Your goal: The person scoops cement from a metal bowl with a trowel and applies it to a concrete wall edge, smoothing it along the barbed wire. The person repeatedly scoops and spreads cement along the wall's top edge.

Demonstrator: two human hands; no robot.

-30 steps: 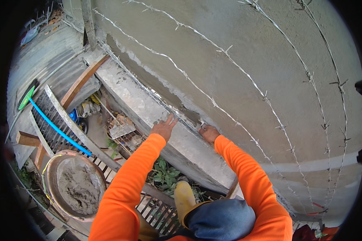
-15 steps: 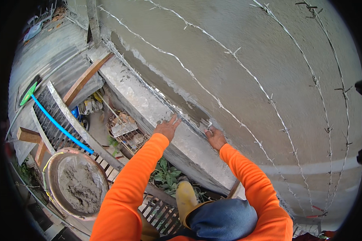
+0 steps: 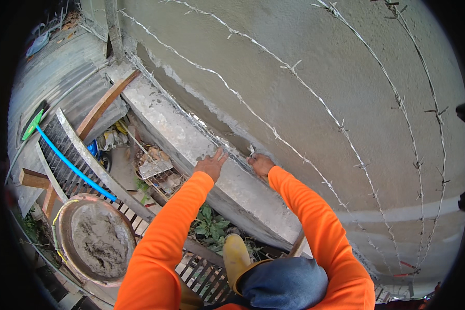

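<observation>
My left hand (image 3: 212, 165) lies on top of the concrete ledge (image 3: 173, 129), its fingers stretched toward the inner edge. To its right, my right hand (image 3: 261, 164) has its fingers closed at the narrow gap between ledge and wall. A small pale tool (image 3: 251, 149) pokes up from those fingers against the wall; most of it is hidden, and its kind cannot be made out. Behind the gap rises the grey plastered wall (image 3: 305, 46). A rough strip of patchy mortar (image 3: 212, 116) runs along its foot.
Strands of barbed wire (image 3: 274, 132) stretch before the wall, close to my right arm. At left stands a bucket of wet mortar (image 3: 101, 240) beside slatted metal staging (image 3: 62, 155). A blue-handled broom (image 3: 75, 161) lies there. Below are plants (image 3: 209, 225) and my yellow boot (image 3: 236, 256).
My right hand has shifted left and slightly up along the gap, closer to my left hand, with the pale tool. The whole view has moved a little; my left hand stays on the ledge.
</observation>
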